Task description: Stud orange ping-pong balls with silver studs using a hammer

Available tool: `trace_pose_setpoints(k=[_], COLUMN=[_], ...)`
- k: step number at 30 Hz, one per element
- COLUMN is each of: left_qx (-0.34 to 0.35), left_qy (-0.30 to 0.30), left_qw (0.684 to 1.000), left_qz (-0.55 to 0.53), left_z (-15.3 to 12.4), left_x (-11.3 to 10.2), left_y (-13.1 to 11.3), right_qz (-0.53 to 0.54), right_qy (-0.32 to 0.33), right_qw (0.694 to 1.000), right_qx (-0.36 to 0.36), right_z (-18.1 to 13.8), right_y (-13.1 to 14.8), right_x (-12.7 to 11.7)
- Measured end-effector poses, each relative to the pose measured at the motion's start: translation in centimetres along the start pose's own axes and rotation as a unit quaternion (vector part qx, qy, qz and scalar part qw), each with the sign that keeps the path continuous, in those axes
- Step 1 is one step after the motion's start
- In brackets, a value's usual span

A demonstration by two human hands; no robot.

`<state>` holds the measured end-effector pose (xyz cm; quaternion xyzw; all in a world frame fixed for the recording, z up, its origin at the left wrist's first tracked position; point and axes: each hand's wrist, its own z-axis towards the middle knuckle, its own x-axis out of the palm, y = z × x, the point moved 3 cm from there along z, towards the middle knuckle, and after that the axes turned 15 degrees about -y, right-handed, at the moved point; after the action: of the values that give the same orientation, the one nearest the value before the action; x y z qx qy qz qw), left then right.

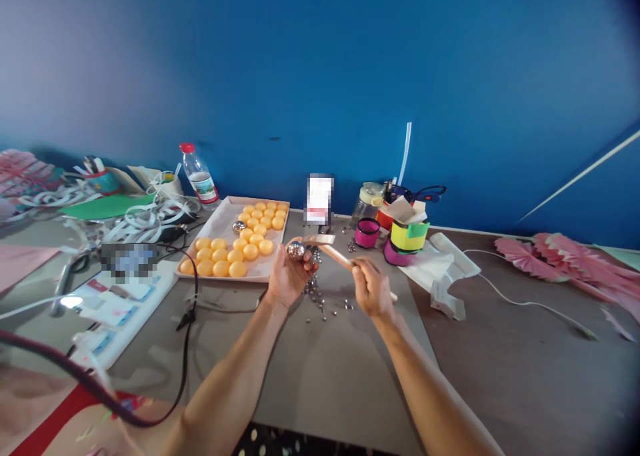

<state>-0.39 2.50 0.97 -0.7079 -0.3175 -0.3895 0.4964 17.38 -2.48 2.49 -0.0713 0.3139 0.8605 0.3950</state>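
Observation:
My left hand (289, 277) is closed around a shiny ball (296, 250) that looks covered in silver studs. My right hand (371, 287) grips a slim, pale stick-like tool (340, 256), and its far end reaches toward the ball. Whether that end touches the ball I cannot tell. Many small silver studs (314, 289) lie loose on the grey mat between my hands. To the left, a shallow white tray (215, 226) holds rows of orange balls (243, 251) and one silver-studded ball (239, 227).
A water bottle (200, 179) stands behind the tray. Dark cables (193, 289) and a white power strip (135, 309) lie at left. On the right are a pink ring-shaped holder (367, 233), a yellow one (409, 236), a jar (369, 203) and pink folded paper (555, 256). A blue wall (320, 76) rises behind.

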Motion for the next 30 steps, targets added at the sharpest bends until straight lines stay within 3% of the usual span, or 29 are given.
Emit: trace_pose_setpoints(k=[3,8,13,17,19,24,27,30], left_qx=[0.01,0.019,0.021,0.035,0.032,0.049,0.042,0.031], left_qy=[-0.017,-0.04,-0.105,-0.065,-0.046,-0.08,-0.065,-0.057], left_qw=[1.0,0.999,0.994,0.997,0.998,0.995,0.996,0.997], left_qz=[0.008,0.013,0.021,0.023,0.03,0.034,0.042,0.041], left_z=[0.26,0.46,0.52,0.42,0.38,0.39,0.23,0.12], left_x=[-0.37,-0.55,-0.74,-0.53,-0.44,-0.53,-0.21,-0.01], left_y=[0.05,-0.04,0.09,0.06,0.11,-0.06,-0.06,0.02], right_qz=[-0.031,0.01,-0.01,0.018,0.014,0.003,0.03,0.005], right_qy=[0.041,0.002,0.046,-0.003,0.002,0.021,-0.007,0.013], right_qw=[0.999,1.0,0.999,1.0,1.0,1.0,1.0,1.0], right_qx=[-0.008,-0.01,-0.009,-0.002,-0.01,-0.014,0.0,-0.004], right_z=[-0.14,0.0,-0.14,-0.1,-0.06,0.05,0.13,0.05], right_y=[-0.04,0.24,0.23,0.06,0.05,0.22,0.28,0.2], right_x=[0.39,0.03,0.32,-0.09,-0.11,0.02,-0.22,0.0])
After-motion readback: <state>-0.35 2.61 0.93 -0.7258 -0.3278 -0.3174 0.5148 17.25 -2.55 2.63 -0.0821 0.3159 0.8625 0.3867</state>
